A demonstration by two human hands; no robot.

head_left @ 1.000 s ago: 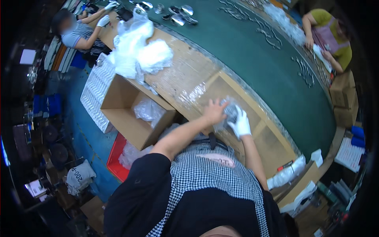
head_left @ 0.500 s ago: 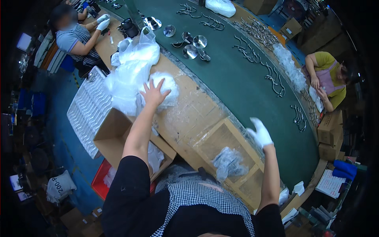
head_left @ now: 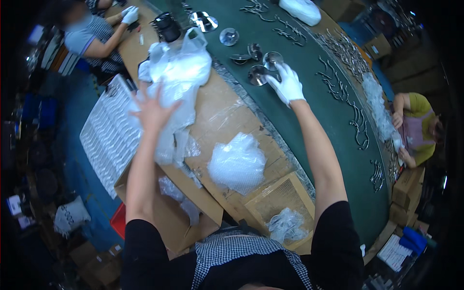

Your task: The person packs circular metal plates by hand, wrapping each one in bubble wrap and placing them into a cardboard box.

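Observation:
My right hand (head_left: pixel 288 87), in a white glove, reaches over the green surface with thumb and fingers apart. Its fingertips are at two shiny round metal pieces (head_left: pixel 258 75); whether they touch cannot be made out. More such pieces (head_left: pixel 229 36) lie farther up the green surface. My left hand (head_left: pixel 155 110) is bare and slightly blurred, its fingers spread wide over clear plastic bags (head_left: pixel 186 72) at the table's left. Between my arms, a pad of bubble wrap (head_left: pixel 237 163) lies on the brown tabletop (head_left: pixel 212 118).
An open cardboard box (head_left: pixel 195 205) stands below my left forearm, with wrapped items inside. Crumpled plastic (head_left: pixel 288 225) lies near me. Curved metal hooks (head_left: pixel 333 84) line the green surface (head_left: pixel 319 130). White ridged trays (head_left: pixel 108 130) are at left. Co-workers sit upper left and right.
My right hand has moved forward and left to the round metal pieces. My left hand has left the bubble wrap, which now lies nearer me, and moved left over the bags. The view has shifted.

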